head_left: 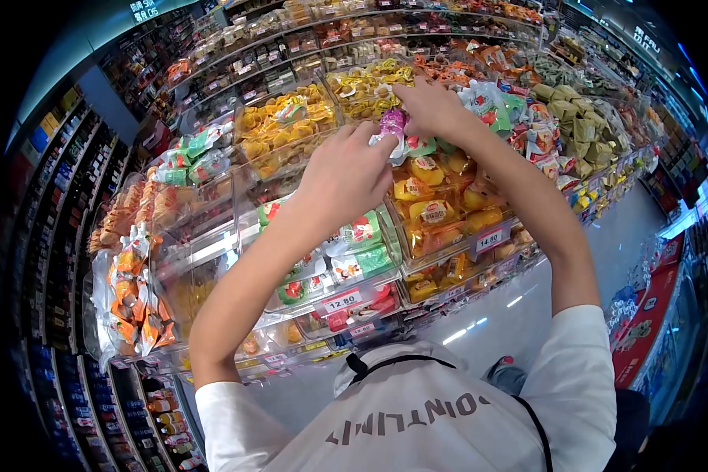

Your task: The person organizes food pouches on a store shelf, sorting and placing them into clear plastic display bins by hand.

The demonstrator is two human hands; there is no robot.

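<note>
A small purple-and-white snack packet point(392, 124) is held up over the bins between my two hands. My left hand point(342, 169) is closed on its left side, the thumb near the lower white part. My right hand point(433, 108) curls against the packet's right side, its fingertips partly hidden. Below the hands, a clear bin holds yellow-orange wrapped snacks point(433, 211). Green-and-white packets point(362, 236) fill the bin under my left forearm. Yellow packets point(287, 118) lie in a bin beyond my left hand.
Clear bin walls and price tags point(342, 300) line the display's front edge. Orange packets point(138, 295) hang at the left corner, and olive-green packets point(582, 130) are heaped at right. Tall shelves point(63, 204) stand to the left. A red display point(649, 307) is on the right.
</note>
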